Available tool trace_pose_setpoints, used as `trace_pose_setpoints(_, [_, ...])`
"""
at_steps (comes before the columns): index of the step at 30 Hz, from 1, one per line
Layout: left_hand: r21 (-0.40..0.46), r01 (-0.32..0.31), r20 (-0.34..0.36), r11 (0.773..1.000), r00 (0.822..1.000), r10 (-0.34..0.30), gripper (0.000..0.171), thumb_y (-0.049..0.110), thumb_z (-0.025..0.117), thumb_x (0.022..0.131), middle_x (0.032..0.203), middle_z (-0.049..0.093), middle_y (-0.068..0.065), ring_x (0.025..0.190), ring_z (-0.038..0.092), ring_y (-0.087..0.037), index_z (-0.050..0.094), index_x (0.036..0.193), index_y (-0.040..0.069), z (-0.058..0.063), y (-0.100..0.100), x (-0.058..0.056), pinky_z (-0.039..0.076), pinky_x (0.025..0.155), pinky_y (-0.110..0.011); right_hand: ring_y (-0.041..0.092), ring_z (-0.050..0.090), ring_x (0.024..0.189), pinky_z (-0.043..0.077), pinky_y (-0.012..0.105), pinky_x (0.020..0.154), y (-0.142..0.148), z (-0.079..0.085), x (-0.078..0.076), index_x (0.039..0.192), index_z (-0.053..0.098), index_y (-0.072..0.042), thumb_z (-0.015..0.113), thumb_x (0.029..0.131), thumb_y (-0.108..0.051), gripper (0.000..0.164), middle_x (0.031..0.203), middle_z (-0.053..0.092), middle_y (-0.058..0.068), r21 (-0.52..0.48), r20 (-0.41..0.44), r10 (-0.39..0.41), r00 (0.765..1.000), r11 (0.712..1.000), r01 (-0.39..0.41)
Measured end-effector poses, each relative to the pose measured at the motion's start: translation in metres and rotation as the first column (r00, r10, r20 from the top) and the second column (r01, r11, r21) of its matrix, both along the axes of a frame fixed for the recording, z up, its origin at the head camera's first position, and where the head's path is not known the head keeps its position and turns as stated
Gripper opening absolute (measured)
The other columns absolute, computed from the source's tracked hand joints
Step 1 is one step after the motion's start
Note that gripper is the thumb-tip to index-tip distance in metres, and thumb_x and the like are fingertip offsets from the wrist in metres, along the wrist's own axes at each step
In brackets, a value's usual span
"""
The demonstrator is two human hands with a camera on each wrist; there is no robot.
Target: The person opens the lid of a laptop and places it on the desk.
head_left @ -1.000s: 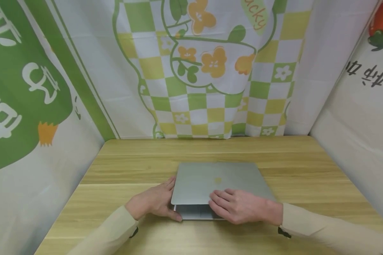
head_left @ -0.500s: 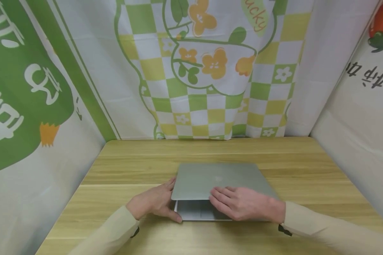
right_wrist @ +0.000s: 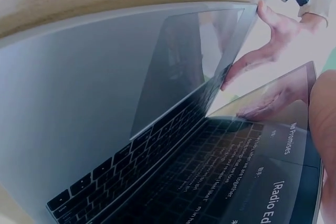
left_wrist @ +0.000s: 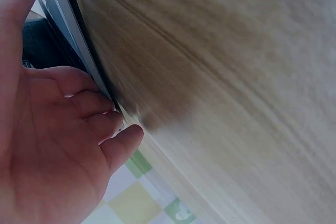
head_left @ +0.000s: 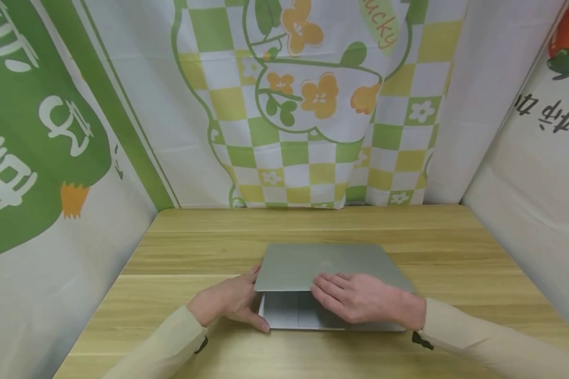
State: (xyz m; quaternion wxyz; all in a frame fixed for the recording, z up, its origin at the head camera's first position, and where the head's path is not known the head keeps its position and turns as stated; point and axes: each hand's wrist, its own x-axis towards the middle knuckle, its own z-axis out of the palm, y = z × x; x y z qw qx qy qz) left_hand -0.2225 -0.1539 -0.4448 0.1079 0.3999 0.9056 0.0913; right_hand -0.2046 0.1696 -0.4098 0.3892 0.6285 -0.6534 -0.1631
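A silver laptop (head_left: 294, 266) lies on the wooden table, its lid partly raised and tilted over the base. My right hand (head_left: 362, 297) holds the lid's front edge, fingers lying over the top; its thumb is hidden in the head view. My left hand (head_left: 229, 302) grips the base's left front corner, thumb at the front edge and fingers along the side. In the left wrist view, its fingers (left_wrist: 100, 108) curl against the base's edge. From the right wrist, the lit screen (right_wrist: 273, 182) shows lines of text, facing the black keyboard (right_wrist: 100, 177) and the large trackpad (right_wrist: 178, 61).
Bare wood of the table (head_left: 194, 237) surrounds the laptop. A green and yellow checked curtain (head_left: 294, 158) hangs behind the table's back edge. Printed cloth walls stand at the left (head_left: 137, 226) and right (head_left: 526, 210).
The lid's front edge has risen and tilted back with my right hand, widening the gap above the base. More of the trackpad area shows. My left hand has stayed at the corner.
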Motion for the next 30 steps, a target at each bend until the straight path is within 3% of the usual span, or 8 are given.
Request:
trace_pose_setpoints(6, [0.001,-0.04,0.025,0.999,0.999,0.04,0.124,0.07,0.074,0.068,0.165,0.003,-0.016,0.149,0.016,-0.042,0.007,0.159,0.021,-0.001,0.001,0.0,0.019,0.122,-0.053,0.02,0.071,0.102,0.061,0.027,0.077,0.001,0.003,-0.001,0.123,0.061,0.0,0.026,0.104,-0.004,0.039,0.114,0.071,0.013,-0.018,0.039,-0.01,0.999,1.0,0.01])
trace_pose_setpoints(13, [-0.078,-0.088,0.012,0.993,0.996,0.089,0.123,0.076,0.07,0.067,0.164,0.013,-0.016,0.148,0.02,-0.042,0.016,0.158,0.014,0.0,0.002,0.001,0.031,0.119,-0.048,0.021,0.07,0.103,0.061,0.028,0.079,0.001,0.01,-0.005,0.123,0.06,0.0,0.024,0.106,-0.003,0.041,0.115,0.071,0.013,-0.033,0.047,-0.016,0.999,0.999,0.018])
trace_pose_setpoints(26, [-0.064,-0.121,0.042,0.991,0.991,0.124,0.125,0.076,0.071,0.065,0.163,0.012,-0.021,0.147,0.026,-0.039,0.015,0.158,0.014,0.0,0.005,0.001,0.041,0.112,-0.048,0.021,0.07,0.103,0.06,0.029,0.082,0.003,0.012,-0.009,0.125,0.059,0.001,0.025,0.106,-0.002,0.039,0.115,0.07,0.013,-0.042,0.063,-0.022,0.998,0.999,0.025])
trace_pose_setpoints(30, [-0.089,-0.133,0.038,0.987,0.99,0.137,0.124,0.077,0.07,0.065,0.162,0.019,-0.021,0.147,0.026,-0.04,0.02,0.157,0.011,0.002,0.006,0.002,0.041,0.112,-0.05,0.021,0.069,0.103,0.06,0.03,0.082,0.003,0.013,-0.011,0.125,0.059,0.001,0.025,0.106,0.0,0.039,0.115,0.069,0.013,-0.044,0.063,-0.022,0.998,0.999,0.025])
